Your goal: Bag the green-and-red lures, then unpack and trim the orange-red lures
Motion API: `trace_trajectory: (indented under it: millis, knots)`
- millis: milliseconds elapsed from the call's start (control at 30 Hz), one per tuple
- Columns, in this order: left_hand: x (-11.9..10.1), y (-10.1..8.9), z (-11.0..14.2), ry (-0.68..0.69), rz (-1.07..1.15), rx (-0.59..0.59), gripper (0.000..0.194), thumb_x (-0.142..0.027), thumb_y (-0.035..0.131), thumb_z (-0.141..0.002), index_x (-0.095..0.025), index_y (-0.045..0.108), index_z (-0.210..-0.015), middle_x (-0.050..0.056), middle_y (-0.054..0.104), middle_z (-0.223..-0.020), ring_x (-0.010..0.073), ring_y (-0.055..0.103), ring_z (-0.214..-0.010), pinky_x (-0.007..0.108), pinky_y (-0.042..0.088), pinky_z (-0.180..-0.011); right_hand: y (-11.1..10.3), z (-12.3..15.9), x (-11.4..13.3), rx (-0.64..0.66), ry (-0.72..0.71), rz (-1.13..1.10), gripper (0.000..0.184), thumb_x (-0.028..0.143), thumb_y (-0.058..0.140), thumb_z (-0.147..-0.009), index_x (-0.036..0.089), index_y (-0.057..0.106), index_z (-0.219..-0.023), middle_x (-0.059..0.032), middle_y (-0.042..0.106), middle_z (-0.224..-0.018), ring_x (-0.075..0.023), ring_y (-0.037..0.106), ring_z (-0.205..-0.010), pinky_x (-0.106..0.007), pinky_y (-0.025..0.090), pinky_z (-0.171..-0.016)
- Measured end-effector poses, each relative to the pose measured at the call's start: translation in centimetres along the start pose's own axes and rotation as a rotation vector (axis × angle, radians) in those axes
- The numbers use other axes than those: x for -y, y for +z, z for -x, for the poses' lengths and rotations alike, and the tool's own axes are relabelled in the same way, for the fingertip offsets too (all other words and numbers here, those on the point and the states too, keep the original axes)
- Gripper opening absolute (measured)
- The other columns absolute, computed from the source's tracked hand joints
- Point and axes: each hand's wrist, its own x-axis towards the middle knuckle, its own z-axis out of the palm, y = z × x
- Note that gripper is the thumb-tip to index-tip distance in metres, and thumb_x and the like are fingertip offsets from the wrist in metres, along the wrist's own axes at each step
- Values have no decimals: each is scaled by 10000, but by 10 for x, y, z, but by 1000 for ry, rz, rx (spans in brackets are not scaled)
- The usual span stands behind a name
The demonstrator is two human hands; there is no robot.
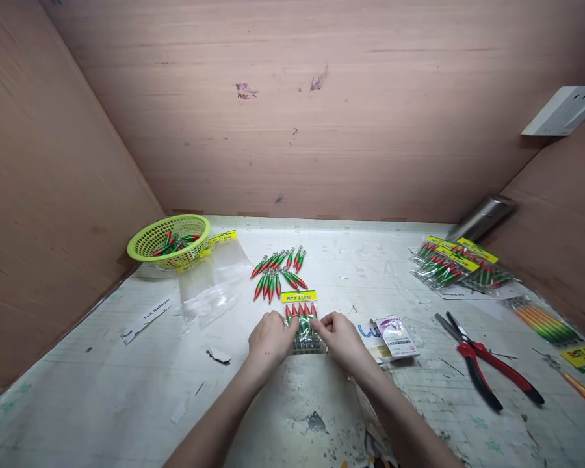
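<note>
A clear plastic bag of fishing lures (299, 311) with a yellow "BCT LURE" header lies flat near the table's front edge. Inside it, several red-and-green lures sit side by side, red ends toward the header. My left hand (272, 335) grips the bag's left side, thumb on the plastic over the lures. On the other side my right hand (340, 335) pinches the bag with thumb and fingertips. Just beyond the bag, loose red-and-green lures (272, 284) lie in two rough rows, metal rings pointing away from me.
A yellow-green basket (135, 249) with more lures stands back left, beside empty header bags (212, 276). Filled lure packs (448, 265) are piled back right near a metal cylinder (485, 216). Red-handled pliers (487, 361) lie open at right, near a small white-and-purple box (396, 337).
</note>
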Motion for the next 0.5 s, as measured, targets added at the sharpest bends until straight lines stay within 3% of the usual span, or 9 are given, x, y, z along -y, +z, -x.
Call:
trace_trajectory:
  millis: [100,167,267,367,433,467,500]
  knots:
    - [4,4,-2,65,126,6,321,-392,694,-680,-223,433,-600,8,561,-614,221,591,-684,269,354,-579,3,5,2,7,-17,-115,366,444,750,-617,225,457,-633,33,520,-555,-162,513,-546,-257,372,-514]
    - [9,8,-3,122,238,35,312,-412,683,-696,-221,440,-657,-43,520,-556,179,572,-610,249,386,-569,1,10,4,28,-43,-197,355,484,727,-634,218,498,-686,39,537,-551,-159,533,-535,-260,412,-511]
    - [14,18,-4,217,470,95,330,-511,583,-794,-195,507,-853,-45,569,-563,153,571,-526,240,425,-511,-22,8,1,34,-73,-269,397,571,700,-652,192,607,-727,8,608,-560,-169,576,-519,-273,456,-494]
    - [6,39,3,457,591,-3,391,-489,458,-913,-167,522,-1126,98,721,-870,203,676,-712,314,526,-585,-82,-18,-8,-111,-67,-269,450,612,668,-694,169,671,-770,-39,680,-657,-176,601,-536,-289,475,-489]
    - [-13,59,14,775,415,-51,449,-440,543,-894,-173,507,-1253,183,669,-1168,276,660,-1016,432,557,-796,-136,-47,-15,-293,-53,-235,438,573,684,-725,150,672,-836,-43,683,-690,-162,581,-523,-285,461,-475]
    - [-26,70,19,966,280,-14,539,-444,628,-837,-173,505,-1287,202,625,-1254,326,599,-1144,495,525,-897,-163,-62,-18,-401,-48,-208,417,543,693,-747,142,661,-856,-38,674,-701,-154,575,-530,-281,459,-479]
    - [-41,81,24,1073,149,35,645,-469,687,-783,-188,487,-1329,202,567,-1343,366,530,-1233,556,467,-980,-188,-77,-21,-501,-55,-181,383,508,672,-798,138,651,-890,-34,669,-738,-145,581,-558,-280,472,-507]
